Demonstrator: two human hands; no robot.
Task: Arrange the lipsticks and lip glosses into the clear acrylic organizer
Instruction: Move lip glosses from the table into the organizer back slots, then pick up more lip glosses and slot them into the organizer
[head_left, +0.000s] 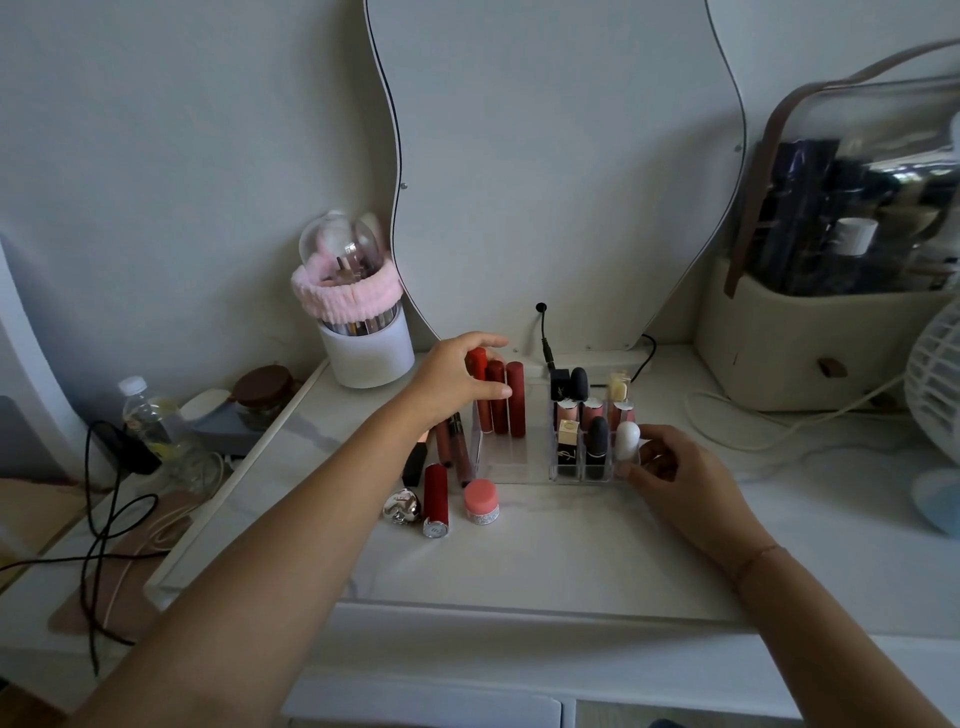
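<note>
Lying nearest on the white tabletop (519, 561), left of centre, are pieces not yet filed: a silver heart-shaped case (402, 506), a red lipstick (435, 496) on its side, a pink jar (482, 501), and just beyond them two dark gloss tubes (457, 441) and a black lipstick (415, 462). The mark on the red lipstick's base is too small to read.

To the right, the right hand (670, 470) curls thumb and fingers round the near right corner of the clear acrylic organizer (506, 462), most likely to steady it while the other hand loads. Its small right-hand cells hold lipsticks upright, so each can be picked out. A gold-cased lipstick (567, 441) in the near row carries a monogram that looks like YSL, and the same mark shows on a black square cap (560, 384) in the far row.

Farther left, the left hand (457, 379) grips a red tube (477, 364) from above, upright at the far left of the organizer's wide compartment, just beside two matching red tubes (515, 397). Whether its base is seated I cannot tell.

Beyond stand a white brush holder (366, 353) wrapped in a pink headband (343, 296), and a mirror (561, 156).
</note>
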